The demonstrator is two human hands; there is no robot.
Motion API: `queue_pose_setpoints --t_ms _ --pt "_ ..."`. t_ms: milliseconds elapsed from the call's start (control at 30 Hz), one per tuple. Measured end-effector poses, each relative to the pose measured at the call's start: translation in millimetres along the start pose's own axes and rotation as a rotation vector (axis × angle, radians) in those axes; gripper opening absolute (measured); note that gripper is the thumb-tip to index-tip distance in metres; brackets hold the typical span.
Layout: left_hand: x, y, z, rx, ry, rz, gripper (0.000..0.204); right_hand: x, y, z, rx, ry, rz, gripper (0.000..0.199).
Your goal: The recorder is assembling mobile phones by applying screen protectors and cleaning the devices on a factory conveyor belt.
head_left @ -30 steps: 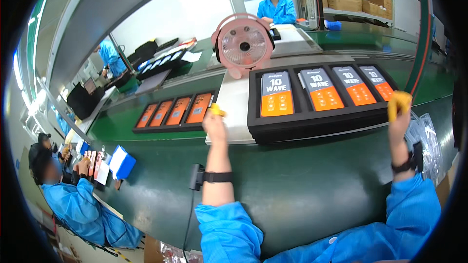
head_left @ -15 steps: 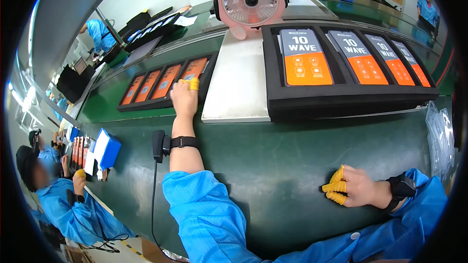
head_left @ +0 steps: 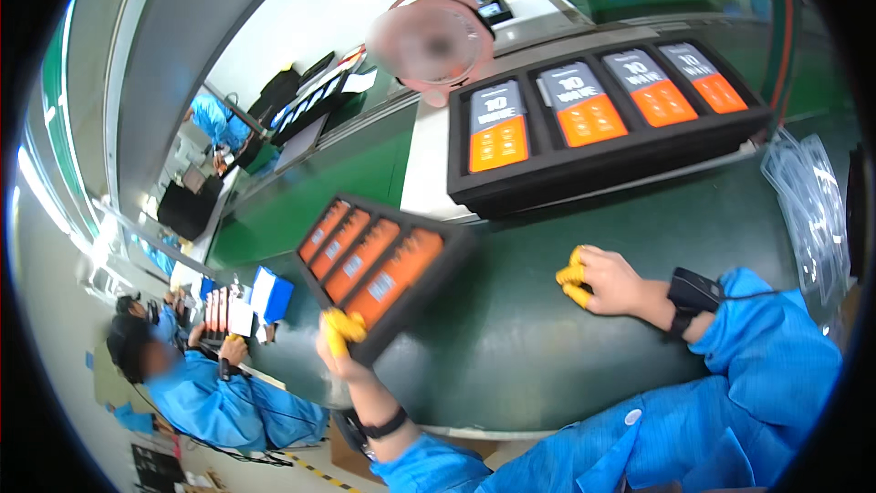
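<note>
My left hand (head_left: pixel 341 349), with yellow finger cots, grips the near corner of a black foam tray (head_left: pixel 418 299). The tray is tilted and raised over the green table; its compartments hold several flat orange-faced pieces (head_left: pixel 381 267) with pale print. My right hand (head_left: pixel 610 281), also in yellow finger cots, hovers at or just above the tabletop on the right. Its fingers are loosely bent and apart, with nothing seen in them. Beyond it lies a larger black foam tray (head_left: pixel 610 164) holding several phone-shaped pieces (head_left: pixel 584 111) with grey and orange faces.
A pink fan (head_left: pixel 433 41) stands at the back, beside a white board (head_left: pixel 427 160). Clear plastic sleeves (head_left: pixel 808 192) lie at the right edge. A blue box (head_left: pixel 271 295) stands left, near a co-worker in blue (head_left: pixel 219 388). Another person sits across the back.
My left hand has lifted the smaller tray off the back of the table and drawn it nearer, tilting it. The view has turned, and my right hand stays over the tabletop.
</note>
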State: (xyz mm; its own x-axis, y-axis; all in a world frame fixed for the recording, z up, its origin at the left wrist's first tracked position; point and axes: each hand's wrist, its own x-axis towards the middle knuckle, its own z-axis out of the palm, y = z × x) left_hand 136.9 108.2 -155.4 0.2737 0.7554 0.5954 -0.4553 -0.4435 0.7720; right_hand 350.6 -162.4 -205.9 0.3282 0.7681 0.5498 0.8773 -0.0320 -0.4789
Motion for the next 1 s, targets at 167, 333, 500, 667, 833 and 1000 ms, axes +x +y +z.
queue_pose_setpoints --t_ms 167,333,500,667,833,1000 --pt "-86.8 63.6 16.8 0.404 -0.322 0.12 0.033 -19.5 -9.8 -10.2 0.122 0.136 0.17 0.013" --pt "-152.9 74.8 73.4 0.557 -0.56 0.369 0.02 -49.7 -51.2 -89.6 0.068 0.243 0.139 0.018" --pt "-186.9 62.7 129.4 0.673 -0.649 0.498 0.03 -108.5 -33.1 -170.5 -0.381 0.533 0.288 0.019" --pt "-184.8 59.6 144.3 0.926 -0.666 0.271 0.022 -179.4 7.9 -223.9 -0.886 0.519 0.623 0.03" --pt "-189.4 53.5 136.4 1.437 -0.762 0.344 0.053 -203.4 44.7 -241.2 -0.853 0.461 0.595 0.018" --pt "-199.4 56.8 144.0 1.551 -0.869 0.309 0.059 -171.5 0.9 -233.6 -0.59 0.405 0.359 0.01"
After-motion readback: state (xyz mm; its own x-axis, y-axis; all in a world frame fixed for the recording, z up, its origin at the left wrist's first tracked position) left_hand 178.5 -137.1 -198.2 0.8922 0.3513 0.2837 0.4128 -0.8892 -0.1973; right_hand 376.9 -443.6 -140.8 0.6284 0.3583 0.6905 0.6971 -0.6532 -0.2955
